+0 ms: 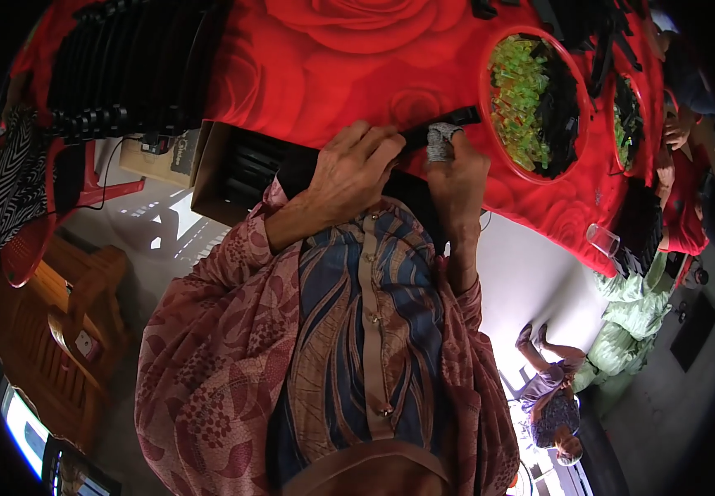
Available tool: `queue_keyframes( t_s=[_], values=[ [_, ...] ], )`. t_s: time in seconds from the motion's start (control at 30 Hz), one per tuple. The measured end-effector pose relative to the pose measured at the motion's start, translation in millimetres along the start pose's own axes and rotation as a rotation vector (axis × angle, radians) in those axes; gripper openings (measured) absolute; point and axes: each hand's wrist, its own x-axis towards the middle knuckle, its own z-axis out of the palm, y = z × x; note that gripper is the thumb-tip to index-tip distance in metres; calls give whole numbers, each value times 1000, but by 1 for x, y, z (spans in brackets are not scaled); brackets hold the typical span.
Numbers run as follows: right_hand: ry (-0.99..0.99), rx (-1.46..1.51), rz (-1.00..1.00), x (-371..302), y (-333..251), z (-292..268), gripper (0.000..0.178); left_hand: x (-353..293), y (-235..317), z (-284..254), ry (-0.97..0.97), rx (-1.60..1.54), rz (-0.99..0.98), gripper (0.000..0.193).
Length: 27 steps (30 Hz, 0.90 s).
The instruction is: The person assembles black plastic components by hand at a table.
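Observation:
A long, narrow black plastic piece is held slantwise at the near edge of the red table. My left hand is closed on its near-left end, with the fingers curled over it. My right hand grips it further along; a grey wrap covers one of its digits. Part of the piece is hidden under the fingers. Just right of my right hand stands a round red basin with small yellow-green clear parts and small black parts in it.
A rose-patterned red cloth covers the table. Black pieces are stacked at the far left. Below the table edge a cardboard box holds more black pieces. On the right are a second basin, a clear cup and another person's hands.

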Motion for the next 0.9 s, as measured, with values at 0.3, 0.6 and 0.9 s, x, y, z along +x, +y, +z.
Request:
queue_keyframes(
  t_s=[0.3, 0.6, 0.9],
  values=[
    [-187, 585, 307, 7, 1, -6, 14, 0, 0, 1, 16, -16, -17, 47],
    [-180, 791, 376, 8, -4, -11, 29, 1, -1, 1, 16, -14, -3, 48],
    [-4, 891, 203, -2, -5, -3, 36, 5, -1, -6, 20, -5, 15, 47]
  ],
)
